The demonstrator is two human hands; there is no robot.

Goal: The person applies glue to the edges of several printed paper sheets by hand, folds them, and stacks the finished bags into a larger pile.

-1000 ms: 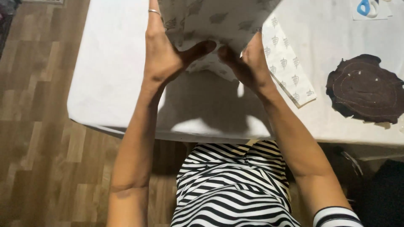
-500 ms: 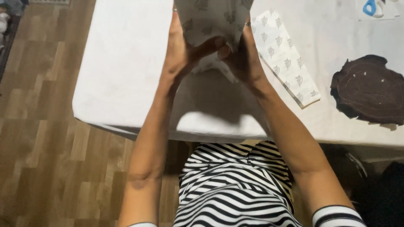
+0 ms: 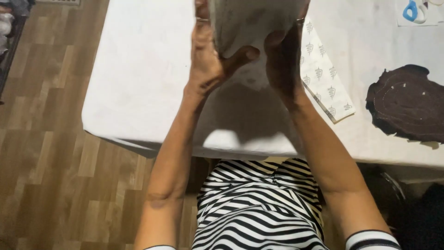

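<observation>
Your left hand (image 3: 208,60) and your right hand (image 3: 282,60) are both raised at the top centre of the frame, holding a pale grey piece of fabric (image 3: 252,21) between them. The fabric hangs above the surface (image 3: 138,92) and runs out past the top edge of the frame, so its upper part is not visible. Your left thumb is stretched across under the lower edge of the fabric, with the fingers behind it, pinching the cloth. Your right thumb presses the fabric from the front in the same way, the other fingers hidden behind it.

The surface is covered in white and fills the upper half of the frame. Just to the right of your right hand lies a white sheet printed with small grey motifs (image 3: 323,78), flat on the surface. Farther right, near the frame's edge, rests a dark brown fabric piece with pale stitch marks (image 3: 407,109). A wooden floor (image 3: 46,162) shows on the left.
</observation>
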